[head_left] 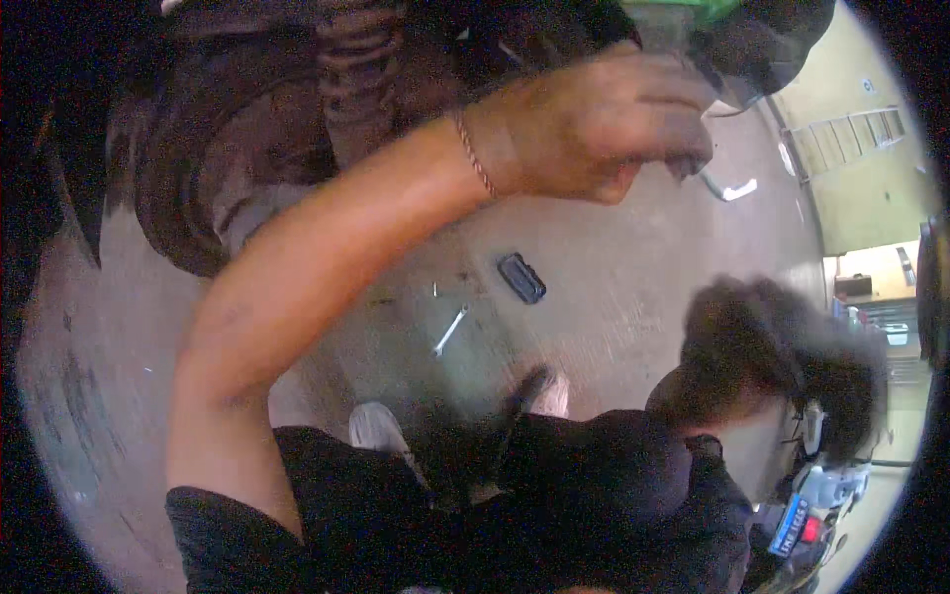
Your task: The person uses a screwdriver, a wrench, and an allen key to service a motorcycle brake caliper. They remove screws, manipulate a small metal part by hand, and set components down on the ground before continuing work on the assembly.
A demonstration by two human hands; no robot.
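Observation:
Bare and bent at the elbow, my left arm reaches across the upper middle of the head view, a braided cord at its wrist. My left hand point(648, 129) is closed, fingers curled in, just below dark machinery point(762, 45). Motion blur hides what is in its grip; a small dark tip shows under the fingers. At the right, a large dark blurred shape point(792, 356) with some skin beside it stands beyond the black sleeve point(712, 495). My right hand's fingers cannot be made out there.
On the floor lie a combination wrench point(451, 331), a small black oblong tray or case point(522, 278) and a small metal piece point(434, 290). Dark rounded parts with a ribbed hose point(358, 69) fill the upper left. A ladder point(851, 141) and a cluttered bench point(831, 485) are at the right.

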